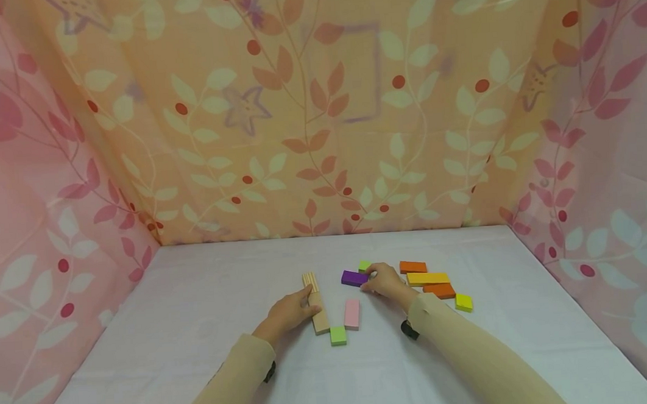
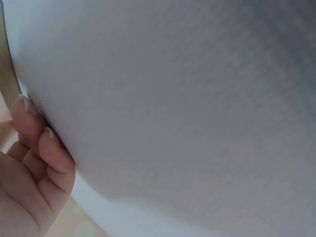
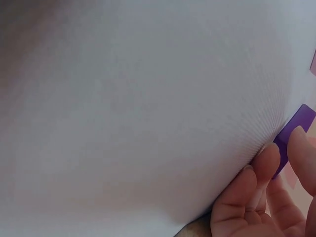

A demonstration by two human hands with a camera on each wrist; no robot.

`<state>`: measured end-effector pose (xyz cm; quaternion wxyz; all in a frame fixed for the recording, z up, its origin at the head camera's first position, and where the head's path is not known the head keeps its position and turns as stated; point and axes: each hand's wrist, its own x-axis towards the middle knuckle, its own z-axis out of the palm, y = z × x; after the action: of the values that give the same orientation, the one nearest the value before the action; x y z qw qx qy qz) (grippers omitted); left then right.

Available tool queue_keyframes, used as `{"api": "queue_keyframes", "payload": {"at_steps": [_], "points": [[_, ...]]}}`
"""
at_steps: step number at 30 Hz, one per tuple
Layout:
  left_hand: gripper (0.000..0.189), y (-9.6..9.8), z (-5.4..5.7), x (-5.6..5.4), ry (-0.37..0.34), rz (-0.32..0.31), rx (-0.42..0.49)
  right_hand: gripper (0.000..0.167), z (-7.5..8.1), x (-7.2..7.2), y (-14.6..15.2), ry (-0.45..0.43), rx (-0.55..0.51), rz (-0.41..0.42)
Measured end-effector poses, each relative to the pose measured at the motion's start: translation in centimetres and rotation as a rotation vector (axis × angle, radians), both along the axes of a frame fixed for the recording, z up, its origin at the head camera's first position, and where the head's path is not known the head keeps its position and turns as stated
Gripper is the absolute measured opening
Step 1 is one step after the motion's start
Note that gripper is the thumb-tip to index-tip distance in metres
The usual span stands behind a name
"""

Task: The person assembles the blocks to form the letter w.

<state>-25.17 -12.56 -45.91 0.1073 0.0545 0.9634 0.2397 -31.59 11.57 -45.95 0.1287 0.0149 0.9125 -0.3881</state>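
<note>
My left hand (image 1: 291,310) is at a plain wooden block (image 1: 320,320), thumb across it and index finger by its far end; the left wrist view shows curled fingers beside its edge. A ribbed wooden piece (image 1: 310,281) lines up beyond that block. With thumb and fingers, my right hand (image 1: 388,283) pinches a purple block (image 1: 354,278), also visible at the right edge of the right wrist view. A green block (image 1: 364,266) lies just behind the purple one, partly covered by the hand. Between the hands, nearer me, lie a pink block (image 1: 352,314) and a green square block (image 1: 338,335).
Right of my right hand, an orange block (image 1: 413,267), a long yellow block (image 1: 428,279), another orange block (image 1: 440,291) and a yellow square block (image 1: 463,302) lie close together on the white tabletop (image 1: 196,282). Patterned curtains (image 1: 232,139) enclose the back and sides.
</note>
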Motion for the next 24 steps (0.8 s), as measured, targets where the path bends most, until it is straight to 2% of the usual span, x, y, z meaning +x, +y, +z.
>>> {"api": "queue_keyframes", "payload": {"at_steps": [7, 11, 16, 24], "points": [[0.067, 0.2, 0.0, 0.2, -0.010, 0.005, 0.015, 0.037, 0.4, 0.6, 0.5, 0.008, -0.024, 0.037], [0.067, 0.1, -0.1, 0.2, -0.002, 0.003, 0.017, 0.037, 0.6, 0.6, 1.0, -0.004, -0.104, 0.049], [0.068, 0.0, 0.0, 0.3, 0.003, 0.010, 0.013, 0.037, 1.3, 0.6, 1.1, -0.028, -0.210, 0.012], [0.067, 0.0, 0.2, 0.3, 0.010, 0.001, 0.029, 0.044, 1.8, 0.3, 1.3, -0.035, -0.445, -0.041]]}}
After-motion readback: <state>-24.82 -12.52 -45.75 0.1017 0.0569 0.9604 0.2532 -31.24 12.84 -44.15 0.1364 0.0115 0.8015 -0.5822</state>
